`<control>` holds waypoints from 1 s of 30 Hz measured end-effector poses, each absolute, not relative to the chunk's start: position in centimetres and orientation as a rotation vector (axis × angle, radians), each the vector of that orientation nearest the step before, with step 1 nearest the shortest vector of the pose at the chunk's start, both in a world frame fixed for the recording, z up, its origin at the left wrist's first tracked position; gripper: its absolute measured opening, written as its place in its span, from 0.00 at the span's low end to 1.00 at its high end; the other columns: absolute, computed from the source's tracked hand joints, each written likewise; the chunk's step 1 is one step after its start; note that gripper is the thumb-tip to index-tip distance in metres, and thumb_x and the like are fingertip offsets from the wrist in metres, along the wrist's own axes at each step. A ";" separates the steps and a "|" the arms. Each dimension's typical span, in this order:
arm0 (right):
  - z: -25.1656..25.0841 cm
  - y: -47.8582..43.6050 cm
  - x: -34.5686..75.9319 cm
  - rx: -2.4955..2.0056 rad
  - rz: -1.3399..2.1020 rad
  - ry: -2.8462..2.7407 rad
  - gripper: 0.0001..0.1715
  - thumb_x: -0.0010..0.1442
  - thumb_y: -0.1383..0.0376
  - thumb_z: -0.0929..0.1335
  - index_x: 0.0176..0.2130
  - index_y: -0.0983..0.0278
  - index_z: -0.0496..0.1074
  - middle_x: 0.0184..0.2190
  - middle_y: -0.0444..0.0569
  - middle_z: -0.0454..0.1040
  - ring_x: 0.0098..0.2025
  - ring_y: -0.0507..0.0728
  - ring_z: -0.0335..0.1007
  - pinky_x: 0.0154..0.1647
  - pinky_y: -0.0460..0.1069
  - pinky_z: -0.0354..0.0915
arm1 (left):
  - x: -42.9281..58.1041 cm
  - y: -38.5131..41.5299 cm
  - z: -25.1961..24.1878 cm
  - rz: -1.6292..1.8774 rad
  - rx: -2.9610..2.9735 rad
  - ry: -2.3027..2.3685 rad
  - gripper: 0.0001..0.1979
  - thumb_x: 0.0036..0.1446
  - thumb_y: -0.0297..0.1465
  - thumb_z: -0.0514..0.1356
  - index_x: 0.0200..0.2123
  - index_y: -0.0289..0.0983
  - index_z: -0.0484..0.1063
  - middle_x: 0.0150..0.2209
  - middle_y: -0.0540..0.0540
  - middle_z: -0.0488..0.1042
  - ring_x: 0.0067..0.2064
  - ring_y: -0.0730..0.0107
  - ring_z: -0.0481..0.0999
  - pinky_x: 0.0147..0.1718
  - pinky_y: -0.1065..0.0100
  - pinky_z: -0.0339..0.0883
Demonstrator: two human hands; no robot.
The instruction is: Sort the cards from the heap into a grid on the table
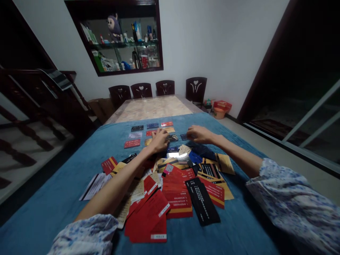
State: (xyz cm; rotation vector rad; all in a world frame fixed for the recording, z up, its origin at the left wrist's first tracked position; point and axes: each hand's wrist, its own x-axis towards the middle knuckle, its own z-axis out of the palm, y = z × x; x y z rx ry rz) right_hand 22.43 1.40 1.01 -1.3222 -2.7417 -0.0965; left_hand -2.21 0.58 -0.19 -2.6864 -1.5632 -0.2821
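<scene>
Seen from the head camera, a long table fills the middle of the room, its near end covered by a blue cloth (pixel 66 191) and its far end bare, pale marbled top (pixel 152 107). A loose pile of cards (pixel 175 187), mostly red, gold and black, lies on the cloth between the person's forearms. Beyond it, small cards sit apart in neat rows (pixel 145 132).

The left hand (pixel 158 140) rests palm down at the right end of those rows, fingers close together and pointing away. Whether it grips a card I cannot tell. The right hand (pixel 199 134) is just beside it, fingers curled and turned left, their tips at a dark blue card (pixel 183 136); a pinch cannot be made out. Both sleeves are of pale flowered fabric.

Four dark chairs (pixel 164 87) stand against the white wall at the table's far end. Above them a dark-framed wall niche (pixel 119 39) has glass shelves crowded with bottles and a plush toy (pixel 114 24). A dark stair railing (pixel 39 102) rises on the left. On the right is a sliding glass door (pixel 305 124), with orange tubs (pixel 220 109) on the floor in the corner.
</scene>
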 end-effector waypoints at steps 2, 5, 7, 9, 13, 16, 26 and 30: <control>1.0 0.5 22.4 -1.288 -0.077 -2.737 0.10 0.60 0.68 0.65 0.35 0.63 0.77 0.38 0.53 0.76 0.42 0.58 0.67 0.38 0.48 0.56 | -2.2 -0.2 -0.4 -0.277 -2.708 -1.540 0.16 0.61 0.30 0.57 0.52 0.42 0.74 0.58 0.41 0.67 0.61 0.48 0.56 0.54 0.48 0.56; 0.9 -0.6 22.4 -1.246 -0.049 -2.721 0.10 0.61 0.68 0.65 0.35 0.63 0.76 0.37 0.53 0.75 0.42 0.58 0.66 0.38 0.49 0.57 | -2.3 -1.1 -0.8 -0.273 -2.732 -1.498 0.17 0.62 0.31 0.57 0.54 0.43 0.73 0.58 0.41 0.67 0.62 0.48 0.56 0.54 0.49 0.56; 0.8 -1.3 22.4 -1.228 -0.036 -2.710 0.09 0.61 0.69 0.65 0.35 0.63 0.76 0.37 0.53 0.75 0.42 0.59 0.66 0.39 0.49 0.57 | -2.4 -1.7 -1.0 -0.286 -2.743 -1.469 0.18 0.62 0.31 0.57 0.55 0.44 0.73 0.57 0.41 0.67 0.61 0.49 0.57 0.54 0.49 0.55; 0.6 -1.9 22.3 -1.206 -0.028 -2.702 0.08 0.61 0.69 0.65 0.34 0.63 0.76 0.37 0.53 0.75 0.42 0.59 0.66 0.39 0.49 0.57 | -2.4 -2.2 -1.2 -0.302 -2.752 -1.450 0.17 0.62 0.31 0.57 0.54 0.43 0.73 0.57 0.41 0.68 0.61 0.49 0.57 0.54 0.49 0.55; -0.1 -2.7 22.4 -1.161 -0.019 -2.677 0.08 0.61 0.70 0.66 0.34 0.63 0.75 0.37 0.52 0.75 0.42 0.58 0.66 0.40 0.49 0.57 | -2.3 -3.4 -1.3 -0.327 -2.781 -1.399 0.17 0.62 0.31 0.58 0.53 0.41 0.74 0.57 0.40 0.68 0.61 0.48 0.58 0.55 0.47 0.56; -0.7 -3.2 22.4 -1.115 -0.018 -2.654 0.08 0.61 0.69 0.66 0.34 0.63 0.76 0.36 0.52 0.75 0.41 0.58 0.65 0.39 0.49 0.58 | -2.2 -4.2 -1.3 -0.346 -2.798 -1.365 0.17 0.60 0.29 0.59 0.53 0.41 0.73 0.57 0.40 0.69 0.61 0.49 0.58 0.56 0.46 0.54; -2.5 -4.3 22.3 -0.968 0.000 -2.602 0.10 0.64 0.68 0.65 0.36 0.63 0.77 0.34 0.52 0.74 0.39 0.57 0.65 0.39 0.50 0.59 | -1.7 -6.1 -1.8 -0.458 -2.898 -1.198 0.13 0.60 0.28 0.58 0.47 0.41 0.75 0.53 0.40 0.72 0.58 0.51 0.60 0.52 0.45 0.53; -2.8 -4.5 22.1 -1.026 0.001 -2.613 0.11 0.65 0.62 0.66 0.39 0.62 0.78 0.36 0.53 0.75 0.41 0.58 0.64 0.40 0.52 0.59 | -1.2 -6.3 -1.8 -0.467 -2.916 -1.182 0.11 0.60 0.28 0.59 0.45 0.39 0.76 0.51 0.40 0.73 0.57 0.52 0.61 0.51 0.46 0.54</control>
